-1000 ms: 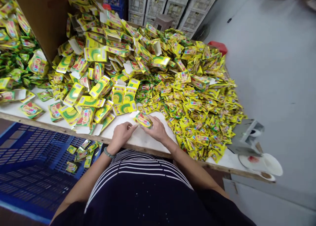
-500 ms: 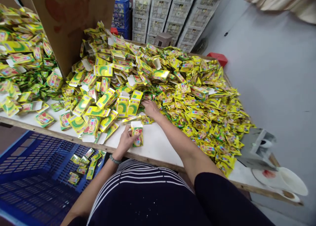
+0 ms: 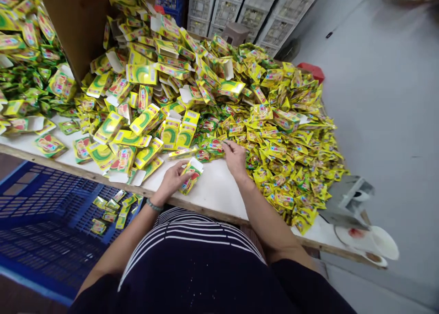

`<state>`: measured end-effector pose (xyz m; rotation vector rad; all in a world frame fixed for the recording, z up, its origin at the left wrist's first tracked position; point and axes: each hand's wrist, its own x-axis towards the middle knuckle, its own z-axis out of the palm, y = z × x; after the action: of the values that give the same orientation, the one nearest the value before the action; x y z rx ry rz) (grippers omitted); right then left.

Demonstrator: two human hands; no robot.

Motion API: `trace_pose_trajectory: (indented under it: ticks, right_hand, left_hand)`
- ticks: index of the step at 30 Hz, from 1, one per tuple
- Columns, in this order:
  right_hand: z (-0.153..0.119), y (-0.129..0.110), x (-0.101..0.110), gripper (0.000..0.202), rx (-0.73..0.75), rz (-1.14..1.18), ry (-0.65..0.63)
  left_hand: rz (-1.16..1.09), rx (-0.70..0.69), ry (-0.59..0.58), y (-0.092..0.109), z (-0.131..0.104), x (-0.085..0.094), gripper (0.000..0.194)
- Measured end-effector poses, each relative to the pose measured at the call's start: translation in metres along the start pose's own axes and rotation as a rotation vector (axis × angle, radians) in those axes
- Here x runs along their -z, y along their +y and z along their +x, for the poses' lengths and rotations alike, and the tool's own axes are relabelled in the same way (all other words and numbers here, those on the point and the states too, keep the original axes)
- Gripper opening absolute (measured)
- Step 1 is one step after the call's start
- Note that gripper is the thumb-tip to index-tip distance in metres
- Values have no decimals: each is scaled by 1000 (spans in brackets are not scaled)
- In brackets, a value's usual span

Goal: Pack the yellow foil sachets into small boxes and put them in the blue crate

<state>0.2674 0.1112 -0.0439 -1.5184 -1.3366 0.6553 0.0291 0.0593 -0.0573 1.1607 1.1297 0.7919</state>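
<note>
My left hand [image 3: 173, 181] grips a small yellow-green carton [image 3: 192, 176] near the table's front edge. The carton is tilted, with its white flap up at the top end. My right hand [image 3: 236, 159] has thumb and fingers pinched on the edge of a small green sachet [image 3: 216, 145] with a red fruit print. Another green sachet [image 3: 203, 156] lies just left of it on the white tabletop [image 3: 219, 190]. Two yellow cartons [image 3: 178, 133] stand side by side behind the left hand, and a flat carton [image 3: 181, 153] lies in front of them.
Yellow sachets [image 3: 288, 158] are heaped on the right, cartons [image 3: 140, 73] on the left. A cardboard sheet [image 3: 89, 21] stands among the piles. Below the table edge, a blue crate [image 3: 51, 231] holds several cartons. A grey metal device [image 3: 346, 202] sits at the right end.
My right hand has drawn back from the heap, to the right and nearer me, and now pinches a green sachet. The left hand's carton has tilted to the right. The whole view has shifted.
</note>
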Motion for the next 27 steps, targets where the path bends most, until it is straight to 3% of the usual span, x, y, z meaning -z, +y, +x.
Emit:
trace_pose_trajectory:
  ticks: [5,10,17,23,27]
  right_hand:
    - [-38,-10,6,24,36,-48,-371]
    - [-42,-11,12,19,120,-210,-515]
    - [-39,-17,11,15,204,-221,-555]
    - [-45,-21,-3,15,133,-182,-291]
    - [-50,-20,-8,16,140,-129,-331]
  left_hand:
    - [-86,55,-51,2,-7,-5,63]
    - [-184,152,-39,10,-12,-8,64]
    - [-199,201,-92,17,-12,-13,58]
    - [-202,143,-19,13,-4,-13,59]
    - [-177,133,-7,9,-3,-11,58]
